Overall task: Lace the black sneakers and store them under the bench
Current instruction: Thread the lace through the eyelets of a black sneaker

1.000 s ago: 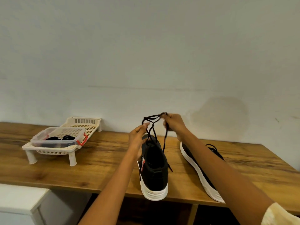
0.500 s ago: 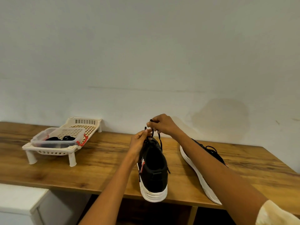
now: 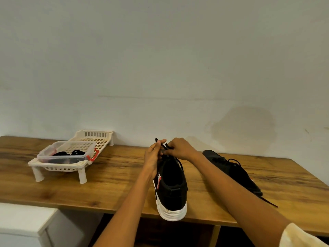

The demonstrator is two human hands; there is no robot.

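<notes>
A black sneaker with a white sole [image 3: 171,189] stands on the wooden bench [image 3: 114,180], heel toward me and hanging slightly over the front edge. My left hand [image 3: 154,157] and my right hand [image 3: 179,148] meet just above its tongue, each pinching the black lace [image 3: 161,144], whose end sticks up between the fingers. A second black sneaker [image 3: 233,171] lies to the right, partly behind my right forearm, its lace trailing toward the front edge.
At the back left stands a cream plastic rack [image 3: 78,157] on short legs, carrying a clear box [image 3: 65,155] with black laces inside. A white cabinet [image 3: 23,221] sits low at the left. The wall runs right behind the bench.
Both hands have come down and together, from holding the lace stretched high above the sneaker to pinching it close over the tongue.
</notes>
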